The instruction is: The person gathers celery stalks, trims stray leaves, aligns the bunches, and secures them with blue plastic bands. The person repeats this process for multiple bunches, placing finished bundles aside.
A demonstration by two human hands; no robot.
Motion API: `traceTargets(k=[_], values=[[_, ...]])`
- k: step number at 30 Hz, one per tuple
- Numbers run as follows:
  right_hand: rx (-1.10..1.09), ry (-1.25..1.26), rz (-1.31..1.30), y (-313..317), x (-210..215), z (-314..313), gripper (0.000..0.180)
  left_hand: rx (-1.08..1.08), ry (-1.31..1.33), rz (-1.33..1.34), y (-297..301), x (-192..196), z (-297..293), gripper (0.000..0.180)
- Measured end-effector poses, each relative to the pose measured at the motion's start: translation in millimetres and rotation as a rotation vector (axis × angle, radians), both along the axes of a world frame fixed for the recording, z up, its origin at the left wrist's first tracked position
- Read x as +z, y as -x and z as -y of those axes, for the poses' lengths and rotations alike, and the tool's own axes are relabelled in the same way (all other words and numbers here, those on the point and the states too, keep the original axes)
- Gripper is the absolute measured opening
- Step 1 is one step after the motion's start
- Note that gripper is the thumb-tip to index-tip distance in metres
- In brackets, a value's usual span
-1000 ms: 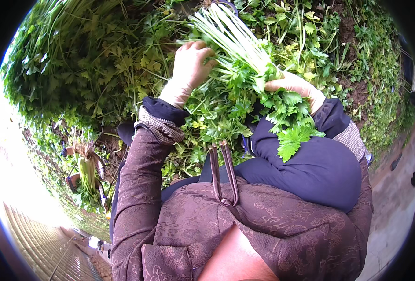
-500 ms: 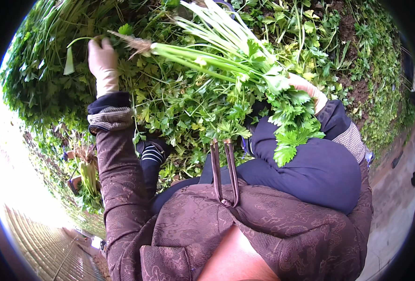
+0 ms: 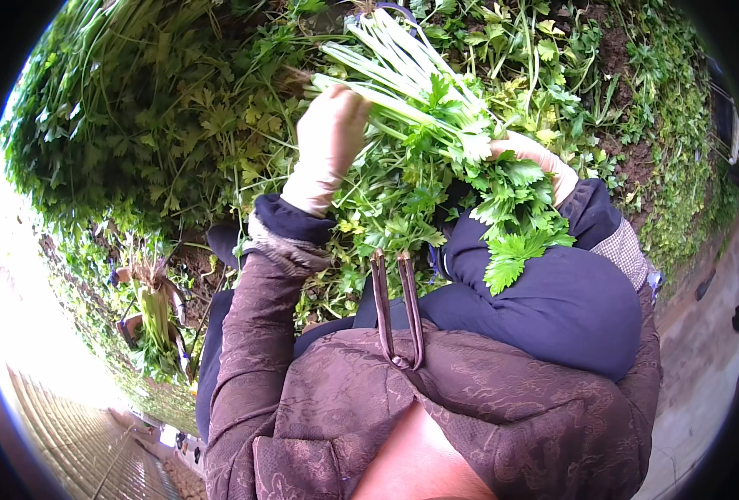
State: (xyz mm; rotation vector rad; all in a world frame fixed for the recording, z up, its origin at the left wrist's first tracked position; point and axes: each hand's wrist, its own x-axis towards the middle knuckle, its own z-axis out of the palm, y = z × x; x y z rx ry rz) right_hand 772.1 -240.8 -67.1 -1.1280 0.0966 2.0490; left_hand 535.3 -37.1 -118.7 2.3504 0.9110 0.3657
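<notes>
Right hand (image 3: pixel 544 162) is gripping a herb bunch (image 3: pixel 436 125) at its leafy end; pale stalks are pointing far-left, where the left hand (image 3: pixel 332 137) is closing around them.

The leaves of the celery bunch (image 3: pixel 436 125) hide most of the right hand (image 3: pixel 536 162). The fingertips of the left hand (image 3: pixel 329 137) disappear behind the stalks.

We saw a dense bed of leafy green plants (image 3: pixel 152 125) filling the upper ground, with patches of dark soil (image 3: pixel 615 58) showing at upper right. A tied bundle of cut greens (image 3: pixel 154 312) lay at left. A pale paved path (image 3: pixel 694 375) ran along the right edge.
</notes>
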Motion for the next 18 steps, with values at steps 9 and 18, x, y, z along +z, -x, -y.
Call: traceTargets(k=[9,18], values=[[0.021,-0.069,-0.122,1.1,-3.5,-2.5,0.048,0.533,1.458,0.612,0.8,6.0,-43.8,0.023],[0.141,-0.101,0.222,-5.5,-5.0,-7.2,0.051,0.729,0.449,0.138,63.5,14.3,-100.1,0.031]])
